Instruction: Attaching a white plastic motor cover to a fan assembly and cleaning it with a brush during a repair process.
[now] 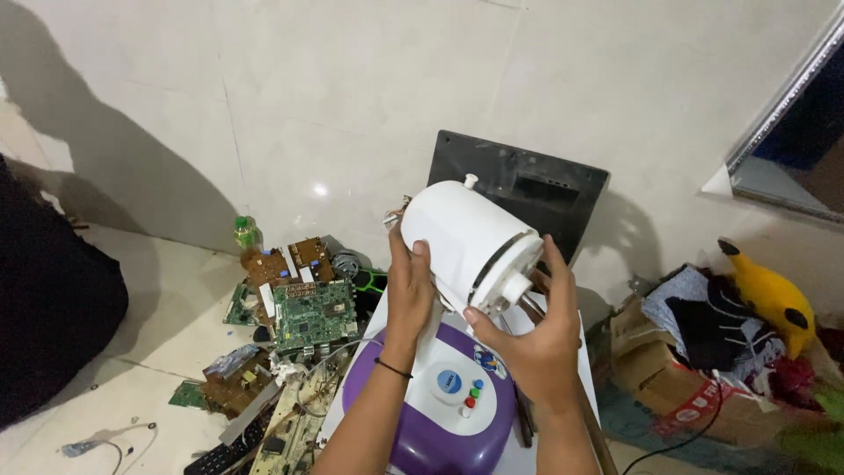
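Head view, only one I've got: both hands are up on a white motor housing, lifted above the purple-and-white base with its coloured buttons. Left hand is wrapped around the housing's near side, thumb pressed flat, looks like it's there to keep the thing steady. Right hand cups the front end, fingers closed around the stubby shaft. A black panel leans on the wall behind. Circuit boards are piled on the floor to the left. Can't see the housing's underside, and the cardboard box of clothes is partly cut off.
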